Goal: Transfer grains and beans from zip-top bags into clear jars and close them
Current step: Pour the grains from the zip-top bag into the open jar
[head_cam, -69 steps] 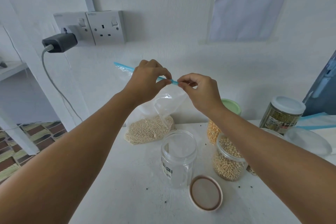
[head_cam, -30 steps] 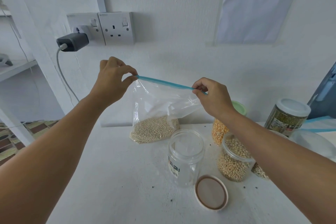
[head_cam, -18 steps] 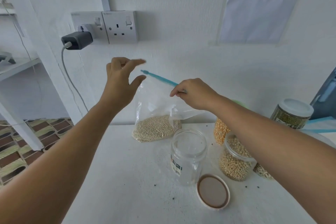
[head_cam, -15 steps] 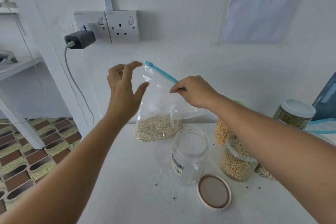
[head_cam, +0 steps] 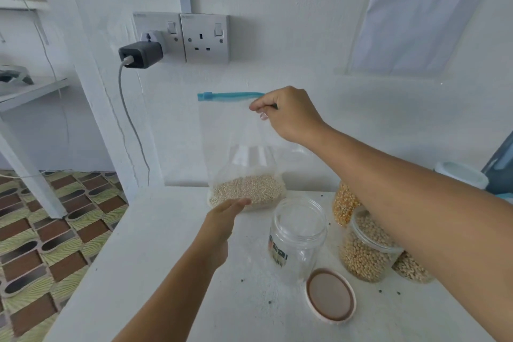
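Now | right hand (head_cam: pixel 288 114) grip: pinching zip-top bag (head_cam: pixel 238 147) top | left hand (head_cam: pixel 222 219) grip: spread, under bag

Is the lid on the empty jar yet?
No. The empty jar stands open-mouthed on the table, and its lid lies flat on the table in front of it.

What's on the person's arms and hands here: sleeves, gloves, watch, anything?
Nothing worn that shows. The left hand and right hand are bare, with no gloves, rings or watch in view. Both forearms are uncovered right to the frame edge, so no sleeve is visible. No markings, tape or cables on either.
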